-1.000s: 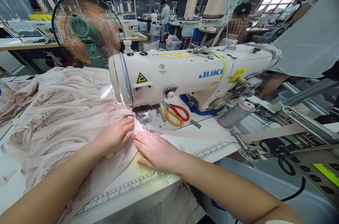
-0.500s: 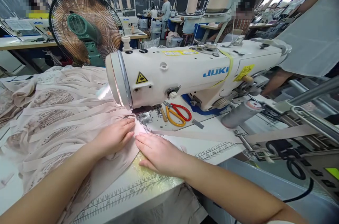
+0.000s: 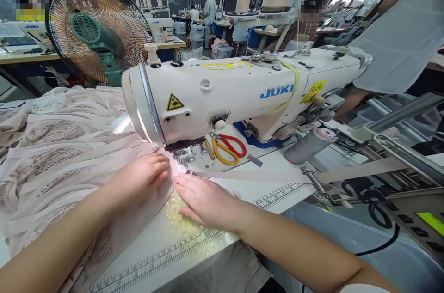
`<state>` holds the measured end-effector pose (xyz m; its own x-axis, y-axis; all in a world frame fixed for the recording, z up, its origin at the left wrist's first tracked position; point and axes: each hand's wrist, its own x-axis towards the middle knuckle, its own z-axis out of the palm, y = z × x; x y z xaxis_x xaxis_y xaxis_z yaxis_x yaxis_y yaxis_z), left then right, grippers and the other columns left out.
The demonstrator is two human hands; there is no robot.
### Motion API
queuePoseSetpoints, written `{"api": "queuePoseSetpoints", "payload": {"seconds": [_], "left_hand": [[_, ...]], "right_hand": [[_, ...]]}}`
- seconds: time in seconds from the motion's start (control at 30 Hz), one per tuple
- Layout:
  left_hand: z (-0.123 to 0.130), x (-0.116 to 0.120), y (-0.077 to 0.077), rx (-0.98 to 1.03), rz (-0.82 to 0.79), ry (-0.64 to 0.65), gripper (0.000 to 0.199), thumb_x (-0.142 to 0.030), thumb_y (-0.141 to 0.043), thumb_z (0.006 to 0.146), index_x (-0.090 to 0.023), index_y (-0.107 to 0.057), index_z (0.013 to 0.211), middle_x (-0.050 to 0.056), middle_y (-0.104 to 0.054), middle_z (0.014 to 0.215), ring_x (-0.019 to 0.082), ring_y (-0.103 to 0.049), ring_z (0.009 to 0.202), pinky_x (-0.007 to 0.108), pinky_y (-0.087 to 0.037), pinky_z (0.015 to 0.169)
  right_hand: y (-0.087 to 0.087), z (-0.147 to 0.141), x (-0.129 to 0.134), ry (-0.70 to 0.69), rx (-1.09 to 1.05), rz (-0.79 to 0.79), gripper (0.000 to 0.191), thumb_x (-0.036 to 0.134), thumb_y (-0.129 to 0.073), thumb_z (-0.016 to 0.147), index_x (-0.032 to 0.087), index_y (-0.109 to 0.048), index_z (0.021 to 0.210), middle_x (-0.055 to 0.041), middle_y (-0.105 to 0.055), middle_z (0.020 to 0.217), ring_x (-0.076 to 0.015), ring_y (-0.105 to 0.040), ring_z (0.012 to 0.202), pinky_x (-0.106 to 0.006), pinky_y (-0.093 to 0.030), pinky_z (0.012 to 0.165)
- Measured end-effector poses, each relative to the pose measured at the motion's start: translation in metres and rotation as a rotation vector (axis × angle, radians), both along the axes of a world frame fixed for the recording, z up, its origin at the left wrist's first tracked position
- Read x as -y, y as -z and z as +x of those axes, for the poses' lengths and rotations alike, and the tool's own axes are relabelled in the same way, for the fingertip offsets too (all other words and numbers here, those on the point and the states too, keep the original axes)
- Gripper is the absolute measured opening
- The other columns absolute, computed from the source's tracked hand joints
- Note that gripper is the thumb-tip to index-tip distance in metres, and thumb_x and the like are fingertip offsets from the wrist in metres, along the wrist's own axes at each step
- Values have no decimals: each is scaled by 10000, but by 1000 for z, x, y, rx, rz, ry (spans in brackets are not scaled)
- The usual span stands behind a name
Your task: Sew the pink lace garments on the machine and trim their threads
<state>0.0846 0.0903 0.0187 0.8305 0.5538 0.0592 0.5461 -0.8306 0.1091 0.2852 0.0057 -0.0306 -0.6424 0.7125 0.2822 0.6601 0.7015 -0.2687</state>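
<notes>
My left hand [image 3: 144,173] rests on pale pink fabric [image 3: 116,149] just left of the needle area, its fingers stretched forward and slightly bent. On the fabric's right edge lies my right hand [image 3: 204,198], fingers extended and flat, thumb apart on the table. The fabric runs under the head of a white sewing machine [image 3: 194,99]; the needle itself is hidden. A narrow pale band [image 3: 249,175] stretches from the machine bed past my right fingertips to a metal guide [image 3: 312,177] on the right.
Scissors [image 3: 227,150] with red and yellow handles lie on the machine bed by a small grey metal strip [image 3: 255,160]. A grey thread cone [image 3: 308,145] lies at the right. Bunched lace-patterned garments [image 3: 55,133] cover the left. Behind stands a large fan [image 3: 99,29].
The view has shifted, so the machine and fan appear farther left. My left hand has lifted its fingers slightly and bent them more; my right hand stays by the fabric's edge.
</notes>
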Motion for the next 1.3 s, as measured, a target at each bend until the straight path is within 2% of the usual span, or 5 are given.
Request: {"api": "queuePoseSetpoints", "payload": {"seconds": [0.27, 0.93, 1.1, 1.17, 1.3], "left_hand": [[-7, 66, 28, -78, 438, 114, 420, -105, -297, 922, -111, -638, 1166, 122, -625, 1264, 302, -598, 1102, 484, -473, 900], [-38, -1, 38, -35, 306, 122, 398, -215, -306, 985, -194, -543, 1303, 69, -560, 1358, 266, -500, 1260, 479, -364, 1064], [-27, 24, 21, -57, 392, 110, 381, -123, -344, 914, -182, -635, 1152, 113, -587, 1313, 310, -507, 1233, 503, -401, 1006], [-35, 53, 14, -114, 371, 10, 401, -70, -358, 841, -200, -664, 1064, 122, -669, 1134, 299, -607, 1050, 465, -493, 854], [-86, 117, 27, -252, 185, -315, 350, -195, -402, 829, -281, -658, 1051, 69, -634, 714, 275, -590, 583, 413, -450, 492]], "right_hand": [[6, 0, -1, 70, -85, 89, 400, 293, -476, 927, 23, -587, 1201, -200, -577, 1299, -275, -512, 1237, -399, -426, 1061], [5, -6, -2, 100, 35, 10, 486, 369, -509, 921, 23, -547, 1261, -206, -493, 1391, -274, -415, 1333, -398, -411, 1053], [-15, 0, 13, 85, 30, -76, 446, 304, -534, 909, 27, -542, 1260, -217, -444, 1427, -310, -383, 1354, -434, -387, 1077], [-32, 11, 32, -16, 4, -198, 386, 285, -529, 914, 83, -560, 1241, -177, -499, 1394, -280, -455, 1305, -397, -416, 1053], [-44, 40, 77, -539, -9, -565, 272, 188, -503, 911, 221, -619, 1155, -33, -704, 1112, -140, -653, 1032, -198, -498, 880]]}}
